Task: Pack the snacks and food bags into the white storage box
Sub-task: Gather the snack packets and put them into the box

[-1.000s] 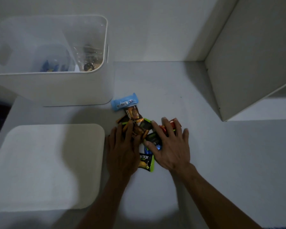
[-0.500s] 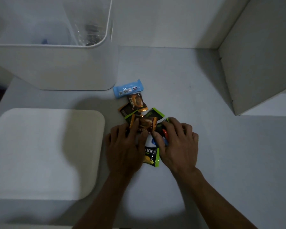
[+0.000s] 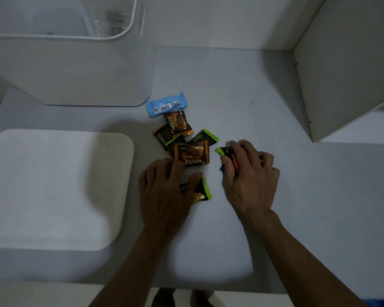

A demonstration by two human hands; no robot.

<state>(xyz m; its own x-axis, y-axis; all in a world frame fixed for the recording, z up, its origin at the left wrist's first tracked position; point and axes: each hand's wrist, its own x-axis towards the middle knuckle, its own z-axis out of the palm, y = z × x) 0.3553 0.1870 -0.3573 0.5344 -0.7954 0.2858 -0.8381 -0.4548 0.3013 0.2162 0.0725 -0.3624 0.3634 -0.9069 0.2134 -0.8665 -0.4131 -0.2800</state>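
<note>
Gathering step: right hand [image 3: 249, 173] curls round a small bunch of snack packets [image 3: 227, 154]; left hand [image 3: 169, 187] lies flat, fingers on loose wrappers [image 3: 192, 154]. White storage box [image 3: 75, 69] waits beyond the left hand; next, lift and drop in.

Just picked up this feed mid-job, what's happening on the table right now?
A person is gathering snack packets to pack. The right hand grips a few small packets; the left hand rests on a green-edged packet. More packets, including a blue bar, lie loose on the table. The white storage box stands open, with its lid beside it.
</note>
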